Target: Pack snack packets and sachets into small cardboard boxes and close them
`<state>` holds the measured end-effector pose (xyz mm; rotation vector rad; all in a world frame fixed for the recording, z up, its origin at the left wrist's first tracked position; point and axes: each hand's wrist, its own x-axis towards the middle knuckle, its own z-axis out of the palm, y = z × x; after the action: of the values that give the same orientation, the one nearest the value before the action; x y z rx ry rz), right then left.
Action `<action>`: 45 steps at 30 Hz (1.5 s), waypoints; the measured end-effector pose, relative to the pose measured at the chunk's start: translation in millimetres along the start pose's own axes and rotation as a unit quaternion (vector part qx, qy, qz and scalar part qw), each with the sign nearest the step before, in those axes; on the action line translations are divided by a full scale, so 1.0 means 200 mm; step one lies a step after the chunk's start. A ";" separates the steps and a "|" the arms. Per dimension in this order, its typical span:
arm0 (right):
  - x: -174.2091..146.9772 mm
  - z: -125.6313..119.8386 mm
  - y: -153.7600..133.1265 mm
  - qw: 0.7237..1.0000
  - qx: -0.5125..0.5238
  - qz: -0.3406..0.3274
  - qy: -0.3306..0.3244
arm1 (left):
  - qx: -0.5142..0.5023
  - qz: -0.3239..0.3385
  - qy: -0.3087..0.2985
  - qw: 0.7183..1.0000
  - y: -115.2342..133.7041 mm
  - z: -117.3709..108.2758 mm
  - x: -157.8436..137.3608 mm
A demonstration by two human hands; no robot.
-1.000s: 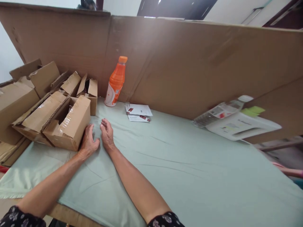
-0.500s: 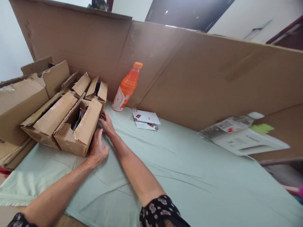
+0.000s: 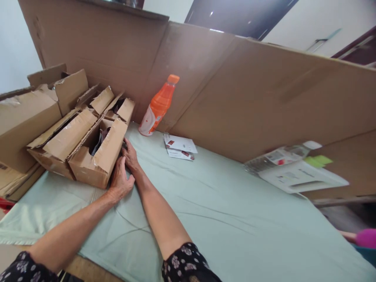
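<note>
A person's left hand (image 3: 121, 182) and right hand (image 3: 131, 157) rest along an open-topped cardboard box (image 3: 110, 147) on a cloth-covered tabletop (image 3: 220, 196), fingers (image 3: 120, 166) loosely extended, gripping nothing, seemingly bracing it against the carton (image 3: 70, 135) to its left; beyond the box, an orange drink bottle (image 3: 158, 105) and a cardboard panel (image 3: 249, 98) close off the back, with leaflets (image 3: 181, 143), a clear bottle (image 3: 272, 157) and white jug (image 3: 301, 176) to the box's right

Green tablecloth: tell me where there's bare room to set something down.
Widest: right of the right arm, nearer than the white papers and white jug. Smaller: between the papers and the clear bottle. Crowded: the left end, where cardboard boxes stand packed, with the left hand and right hand beside them.
</note>
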<state>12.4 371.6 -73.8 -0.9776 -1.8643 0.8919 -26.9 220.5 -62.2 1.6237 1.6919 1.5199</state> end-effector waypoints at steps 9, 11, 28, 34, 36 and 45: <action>0.01 -0.07 -0.09 0.995 -0.071 -0.023 -0.068 | 0.005 0.002 -0.017 1.000 -0.02 -0.02 0.01; -0.04 -0.11 -0.14 0.989 -0.111 -0.028 -0.093 | 0.006 0.002 -0.009 1.000 -0.04 -0.02 0.02; -0.84 -0.31 -0.46 0.927 -0.356 0.019 -0.117 | 0.079 0.016 -0.033 0.996 -0.04 -0.05 0.14; -0.83 -0.31 -0.51 0.920 -0.374 0.011 -0.118 | 0.154 0.028 -0.051 0.986 0.02 -0.09 0.14; -0.83 -0.32 -0.53 0.918 -0.378 0.009 -0.122 | 0.181 0.032 -0.057 0.981 0.04 -0.09 0.14; -0.85 -0.36 -0.56 0.921 -0.364 0.015 -0.140 | 0.310 0.072 -0.097 0.943 0.14 -0.14 -0.02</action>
<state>105.6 189.0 -6.7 -1.3666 -2.5106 0.3407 -34.1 198.2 -31.3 2.1551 2.0998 0.8672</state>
